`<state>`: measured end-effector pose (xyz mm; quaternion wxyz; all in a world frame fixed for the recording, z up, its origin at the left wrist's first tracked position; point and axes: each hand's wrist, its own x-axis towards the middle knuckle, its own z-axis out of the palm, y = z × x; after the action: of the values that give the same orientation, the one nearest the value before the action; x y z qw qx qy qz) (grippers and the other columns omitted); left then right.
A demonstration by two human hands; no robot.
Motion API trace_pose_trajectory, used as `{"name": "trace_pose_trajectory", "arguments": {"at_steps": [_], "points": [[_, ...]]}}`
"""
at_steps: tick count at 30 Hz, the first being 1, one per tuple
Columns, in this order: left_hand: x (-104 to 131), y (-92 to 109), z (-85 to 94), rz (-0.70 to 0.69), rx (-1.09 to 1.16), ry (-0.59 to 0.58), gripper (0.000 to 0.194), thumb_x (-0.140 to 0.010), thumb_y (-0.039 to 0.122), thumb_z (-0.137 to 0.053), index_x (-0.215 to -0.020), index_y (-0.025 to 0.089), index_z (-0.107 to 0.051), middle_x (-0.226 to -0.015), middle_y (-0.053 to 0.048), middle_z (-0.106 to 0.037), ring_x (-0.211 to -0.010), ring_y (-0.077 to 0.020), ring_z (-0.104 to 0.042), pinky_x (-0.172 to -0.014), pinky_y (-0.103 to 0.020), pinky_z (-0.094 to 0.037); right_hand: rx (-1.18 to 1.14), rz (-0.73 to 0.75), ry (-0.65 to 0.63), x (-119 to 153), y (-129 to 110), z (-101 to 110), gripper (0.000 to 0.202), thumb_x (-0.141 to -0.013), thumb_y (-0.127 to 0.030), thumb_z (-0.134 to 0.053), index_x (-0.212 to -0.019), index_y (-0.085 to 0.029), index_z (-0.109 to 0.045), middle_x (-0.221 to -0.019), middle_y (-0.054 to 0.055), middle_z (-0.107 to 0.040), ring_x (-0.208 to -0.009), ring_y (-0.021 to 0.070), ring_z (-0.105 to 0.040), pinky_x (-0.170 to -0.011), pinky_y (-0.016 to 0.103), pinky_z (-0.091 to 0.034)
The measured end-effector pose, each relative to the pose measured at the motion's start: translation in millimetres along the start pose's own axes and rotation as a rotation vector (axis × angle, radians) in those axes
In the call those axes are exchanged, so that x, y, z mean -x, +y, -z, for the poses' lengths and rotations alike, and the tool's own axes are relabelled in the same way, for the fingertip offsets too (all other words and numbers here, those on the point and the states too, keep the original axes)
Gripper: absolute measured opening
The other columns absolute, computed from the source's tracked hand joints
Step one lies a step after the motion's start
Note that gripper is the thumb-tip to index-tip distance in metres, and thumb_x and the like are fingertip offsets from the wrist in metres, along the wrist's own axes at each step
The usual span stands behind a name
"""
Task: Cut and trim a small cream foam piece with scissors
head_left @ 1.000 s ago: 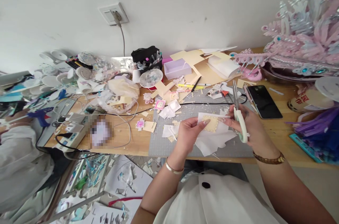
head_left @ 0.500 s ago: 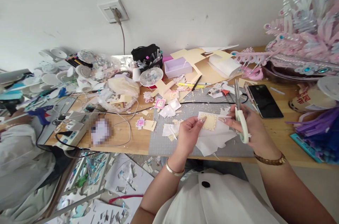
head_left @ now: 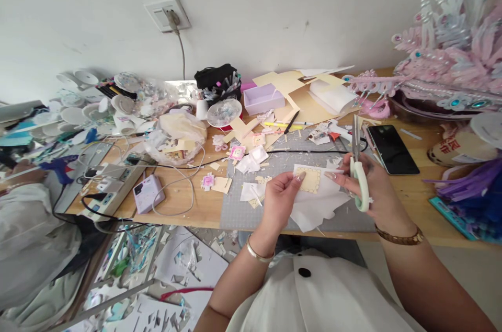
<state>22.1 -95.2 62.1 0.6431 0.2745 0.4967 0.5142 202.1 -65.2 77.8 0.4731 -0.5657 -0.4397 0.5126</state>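
Observation:
Between my hands is a cream scalloped-edge paper piece [head_left: 308, 180] lying against a white sheet [head_left: 317, 207]. My left hand [head_left: 280, 197] pinches its left edge between thumb and fingers. White-handled scissors [head_left: 361, 185] hang in my right hand [head_left: 371, 183], blades pointing up and away from the paper. The thumb and a fingertip of that hand also touch the white sheet's right side. Below both hands is a grey cutting mat [head_left: 243, 214] with paper scraps on it.
A black phone [head_left: 393, 149] lies right of my right hand. Behind are a yellow pen [head_left: 283, 125], a lilac box [head_left: 263, 100] and a glue gun [head_left: 339, 130]. Cables cross the table. At far left, another person's sleeve [head_left: 27, 212] is near a blue glue gun [head_left: 60, 167].
The scissors have tilted slightly, their blades a little further right. My left hand and the cream piece are almost unmoved.

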Motion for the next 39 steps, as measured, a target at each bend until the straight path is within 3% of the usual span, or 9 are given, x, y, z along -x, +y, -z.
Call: {"name": "trace_pose_trajectory", "arguments": {"at_steps": [13,18,23,39], "points": [[1.9,-3.6,-6.8,-0.017,0.044,0.045,0.047,-0.06,0.06,-0.089,-0.082,0.019,-0.079,-0.064,-0.001,-0.069,-0.06,-0.0139,-0.06,-0.056,-0.024,-0.046,-0.013,0.011,0.022,2.4,-5.1,-1.2,0.057,-0.045,-0.055,-0.097,-0.079,-0.029,-0.059,-0.075,-0.003,-0.059,-0.068,0.018,-0.059,-0.059,0.03,-0.054],[2.3,-3.9,-6.7,-0.023,-0.008,0.033,0.05,-0.06,0.061,-0.088,-0.085,0.019,-0.08,-0.069,-0.003,-0.071,-0.065,-0.0156,-0.063,-0.059,-0.025,-0.048,0.097,0.019,-0.065,3.8,-10.9,-3.9,0.053,-0.049,-0.054,-0.095,-0.077,-0.029,-0.057,-0.071,-0.004,-0.054,-0.058,0.0153,-0.049,-0.049,0.029,-0.045],[2.8,-0.9,-5.2,0.021,0.0,0.005,0.051,-0.058,0.06,-0.089,-0.086,0.019,-0.08,-0.069,-0.003,-0.072,-0.066,-0.0173,-0.065,-0.061,-0.027,-0.05,0.096,0.009,-0.074,2.1,-11.4,-8.7,0.055,-0.047,-0.053,-0.094,-0.076,-0.027,-0.055,-0.066,-0.006,-0.047,-0.055,0.014,-0.042,-0.047,0.029,-0.039],[4.6,0.1,-3.3,0.026,0.043,-0.046,0.045,-0.058,0.051,-0.092,-0.087,0.018,-0.081,-0.083,-0.006,-0.079,-0.073,-0.0197,-0.071,-0.067,-0.03,-0.055,0.112,-0.002,-0.064,0.2,-16.5,-8.2,0.059,-0.041,-0.053,-0.098,-0.076,-0.028,-0.057,-0.069,-0.005,-0.048,-0.059,0.0158,-0.045,-0.049,0.029,-0.041]]}}
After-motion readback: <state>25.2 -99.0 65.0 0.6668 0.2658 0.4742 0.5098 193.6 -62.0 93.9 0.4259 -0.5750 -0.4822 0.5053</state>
